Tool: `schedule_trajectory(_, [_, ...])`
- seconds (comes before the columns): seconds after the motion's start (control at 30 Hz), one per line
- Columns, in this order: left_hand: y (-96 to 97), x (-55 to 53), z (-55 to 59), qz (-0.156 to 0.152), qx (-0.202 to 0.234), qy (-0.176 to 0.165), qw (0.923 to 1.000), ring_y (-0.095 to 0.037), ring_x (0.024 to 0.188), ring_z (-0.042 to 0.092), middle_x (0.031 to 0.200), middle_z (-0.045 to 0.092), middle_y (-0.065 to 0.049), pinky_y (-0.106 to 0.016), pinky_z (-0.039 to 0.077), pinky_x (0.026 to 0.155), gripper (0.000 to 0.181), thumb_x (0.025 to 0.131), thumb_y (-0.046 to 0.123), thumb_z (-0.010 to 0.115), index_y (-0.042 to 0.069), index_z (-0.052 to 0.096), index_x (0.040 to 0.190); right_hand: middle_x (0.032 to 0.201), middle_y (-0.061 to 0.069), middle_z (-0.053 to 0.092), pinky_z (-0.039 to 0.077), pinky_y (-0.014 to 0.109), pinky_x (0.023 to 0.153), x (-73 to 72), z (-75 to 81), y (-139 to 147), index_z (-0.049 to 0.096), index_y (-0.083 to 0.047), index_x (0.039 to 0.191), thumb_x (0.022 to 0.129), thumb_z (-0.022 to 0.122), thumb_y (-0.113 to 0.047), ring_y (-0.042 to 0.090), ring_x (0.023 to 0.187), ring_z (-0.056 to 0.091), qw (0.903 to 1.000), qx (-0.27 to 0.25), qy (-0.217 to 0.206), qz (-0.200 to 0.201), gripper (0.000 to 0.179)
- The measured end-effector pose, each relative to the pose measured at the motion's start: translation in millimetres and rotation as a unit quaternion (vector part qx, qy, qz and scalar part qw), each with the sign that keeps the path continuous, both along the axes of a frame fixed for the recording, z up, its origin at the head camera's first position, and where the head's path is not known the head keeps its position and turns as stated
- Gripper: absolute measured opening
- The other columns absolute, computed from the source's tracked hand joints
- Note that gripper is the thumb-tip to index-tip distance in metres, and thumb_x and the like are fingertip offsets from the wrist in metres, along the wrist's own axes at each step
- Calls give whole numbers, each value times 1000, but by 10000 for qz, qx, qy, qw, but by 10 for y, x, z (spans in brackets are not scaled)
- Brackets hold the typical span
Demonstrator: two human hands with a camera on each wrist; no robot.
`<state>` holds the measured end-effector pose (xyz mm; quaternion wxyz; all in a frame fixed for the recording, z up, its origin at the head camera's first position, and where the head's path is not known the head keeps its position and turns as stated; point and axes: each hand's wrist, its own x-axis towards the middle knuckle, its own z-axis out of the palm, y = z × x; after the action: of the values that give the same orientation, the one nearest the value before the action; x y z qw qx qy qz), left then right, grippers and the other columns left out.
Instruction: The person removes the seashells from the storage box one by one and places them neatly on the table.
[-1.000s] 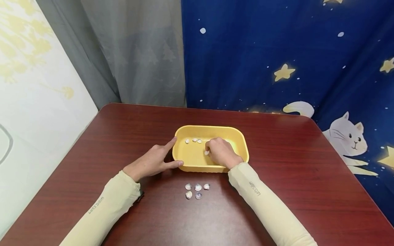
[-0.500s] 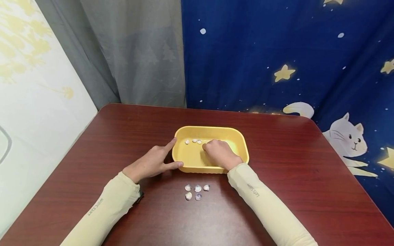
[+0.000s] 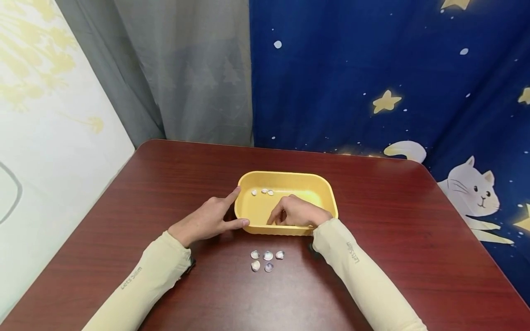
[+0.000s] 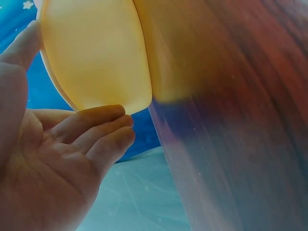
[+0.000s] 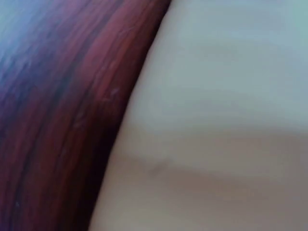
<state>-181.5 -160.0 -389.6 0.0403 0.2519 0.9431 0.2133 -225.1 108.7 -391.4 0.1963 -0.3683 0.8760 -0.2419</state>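
Note:
A shallow yellow tray (image 3: 248, 224) stands on the table, with several small white shells (image 3: 254, 192) in its back left part. My left hand (image 3: 207, 219) rests against its left end. The index finger and thumb are spread along the rim, and the other fingers lie nearly straight under the tray's end in the left wrist view. Inside the tray, my right hand (image 3: 296, 211) reaches down at the front wall with bent fingers. Its fingertips are partly hidden by the rim, and whether a shell is between them cannot be seen. Sleeve and table fill the right wrist view.
In front of the tray, several shells (image 3: 267, 255) lie in two short rows on the dark red table (image 3: 397, 239). A blue patterned curtain (image 3: 331, 78) and a grey one (image 3: 198, 82) hang behind the table. A white patterned surface (image 3: 54, 151) is at the left.
My right hand has moved towards the tray's front wall. The shell seen by its fingertips one second ago is out of sight. My left hand has stayed on the rim.

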Motion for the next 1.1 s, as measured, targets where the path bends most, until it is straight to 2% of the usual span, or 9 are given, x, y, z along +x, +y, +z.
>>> schedule_trajectory(0.2, [4, 6, 7, -19, -6, -3, 10000, -23, 104, 67, 133, 63, -26, -41, 56, 92, 100, 89, 60, 67, 2, 24, 159, 78, -11, 75, 53, 17, 70, 11, 22, 37, 82, -23, 81, 82, 73, 3, 0, 75, 63, 9995, 77, -269, -165, 28])
schedule_trajectory(0.43, [-6, 13, 0, 13, -57, -21, 10000, -21, 94, 63, 121, 66, -25, -38, 55, 87, 100, 89, 60, 67, 4, 23, 160, 71, -8, 64, 47, 18, 67, 56, 10, 26, 73, -15, 73, 82, 65, 10, 4, 70, 55, 9996, -108, -11, -279, 28])
schedule_trajectory(0.6, [2, 11, 6, 3, -80, -70, 9999, -23, 97, 64, 126, 65, -26, -41, 56, 90, 100, 89, 61, 66, 4, 23, 160, 72, -6, 68, 48, 20, 66, 80, -17, 41, 73, -15, 76, 84, 76, -3, 4, 68, 57, 9962, -306, 342, -740, 15])
schedule_trajectory(0.73, [8, 11, 7, -3, -121, -126, 9998, -22, 98, 64, 127, 65, -25, -40, 55, 90, 100, 89, 62, 65, 4, 23, 160, 72, -5, 69, 48, 20, 65, 79, -30, 52, 76, -16, 82, 84, 77, -6, 5, 67, 58, 9917, -561, 588, -998, 10])
schedule_trajectory(0.83, [13, 7, 7, 6, -158, -167, 9997, -20, 91, 61, 111, 69, -20, -37, 54, 86, 101, 89, 63, 65, 5, 22, 160, 70, -6, 68, 47, 21, 61, 86, -16, 58, 77, -16, 84, 85, 75, -6, 5, 64, 56, 9884, -735, 715, -1117, 10])
schedule_trajectory(0.9, [16, 4, 10, 8, -179, -163, 9997, -19, 89, 60, 107, 69, -19, -36, 54, 85, 101, 89, 63, 65, 5, 23, 160, 67, -6, 67, 46, 21, 58, 95, 1, 63, 76, -17, 83, 86, 74, -7, 5, 61, 55, 9862, -790, 797, -1219, 11])
schedule_trajectory(0.97, [18, 4, 16, 11, -200, -151, 9997, -19, 88, 60, 106, 69, -19, -36, 54, 84, 101, 89, 64, 65, 5, 23, 160, 65, -7, 67, 46, 22, 57, 107, 26, 64, 76, -18, 82, 87, 74, -9, 5, 59, 56, 9842, -795, 832, -1346, 11])
schedule_trajectory(1.03, [17, 7, 23, 20, -213, -122, 9997, -19, 90, 61, 112, 68, -21, -36, 55, 85, 101, 89, 64, 65, 5, 24, 160, 64, -6, 68, 48, 23, 57, 125, 55, 71, 76, -17, 81, 87, 74, -10, 6, 56, 59, 9828, -844, 763, -1456, 10])
schedule_trajectory(1.1, [15, 9, 29, 22, -207, -124, 9997, -19, 89, 61, 108, 69, -20, -36, 54, 84, 101, 89, 64, 64, 5, 23, 160, 65, -4, 69, 50, 23, 58, 145, 87, 81, 75, -16, 81, 88, 74, -9, 7, 53, 62, 9815, -904, 644, -1558, 10])
